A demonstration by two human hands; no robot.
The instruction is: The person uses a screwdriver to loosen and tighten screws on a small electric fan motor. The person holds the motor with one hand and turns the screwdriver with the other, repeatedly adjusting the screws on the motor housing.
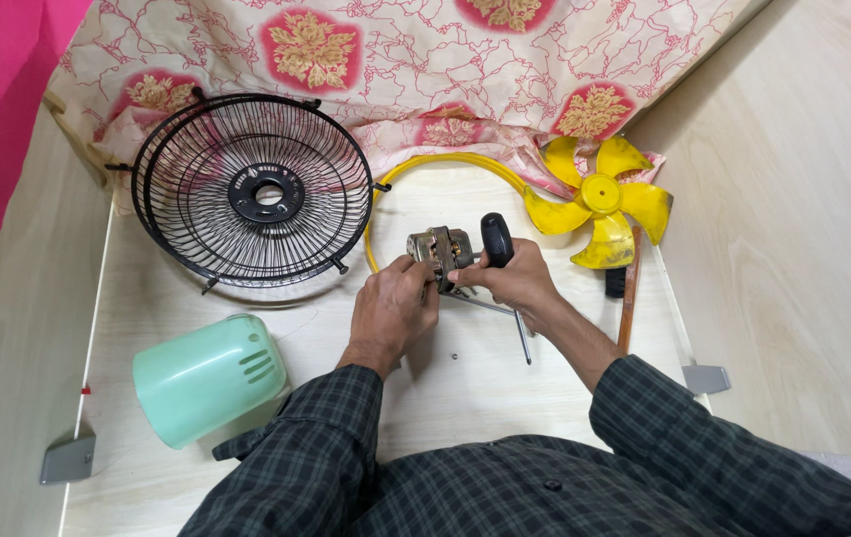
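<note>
A small metal fan motor (442, 249) sits at the middle of the pale wooden surface. My left hand (393, 309) grips it from the near left side. My right hand (517, 281) is closed around a black-handled screwdriver (496, 239), its handle sticking up beside the motor. A thin metal rod (523, 338) lies on the surface just under my right wrist.
A black wire fan guard (256, 194) lies at the back left, a mint-green plastic housing (209, 376) at the front left. A yellow fan blade (601, 199) and a yellow ring (445, 162) rest near the patterned cloth (396, 60). A wooden-handled tool (628, 293) lies at the right.
</note>
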